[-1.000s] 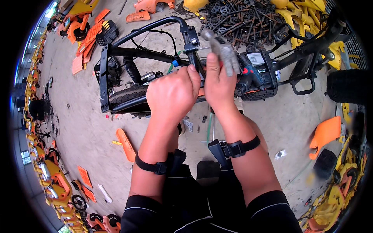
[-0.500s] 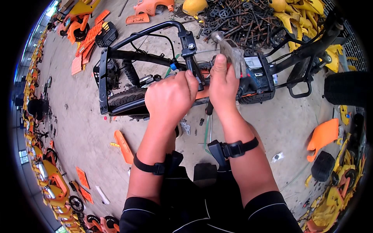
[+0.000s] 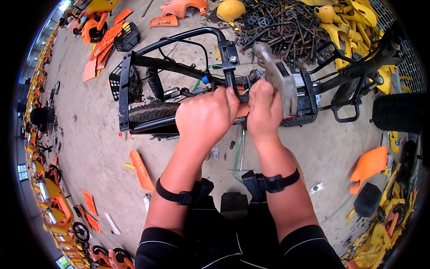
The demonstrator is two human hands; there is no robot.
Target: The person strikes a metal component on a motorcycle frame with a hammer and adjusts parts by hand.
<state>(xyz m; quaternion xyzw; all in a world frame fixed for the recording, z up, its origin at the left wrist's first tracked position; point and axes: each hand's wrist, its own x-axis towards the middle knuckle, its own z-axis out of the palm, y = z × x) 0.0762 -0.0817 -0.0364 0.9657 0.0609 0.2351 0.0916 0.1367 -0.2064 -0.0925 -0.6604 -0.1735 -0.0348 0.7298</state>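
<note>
While the hammer [image 3: 281,74] blurs between one and two o'clock, the right hand [image 3: 265,110] sits at two, fingers curled around what looks like its handle, thumb on top, perhaps to firm up the grip. Just off centre at eleven, the left hand [image 3: 206,114] makes a tight fist near the black upright tube [image 3: 230,78]; whatever is inside it is hidden, so I can't tell, though the posture suggests bracing. Behind both hands stretches the black vehicle frame [image 3: 172,66], set crosswise from ten o'clock to two, probably so both hands can reach it, its knobbly tyre [image 3: 152,112] at ten. Rusty crank parts [image 3: 282,33] heap up beyond, at one; down at eight lies an orange panel [image 3: 141,170].
</note>
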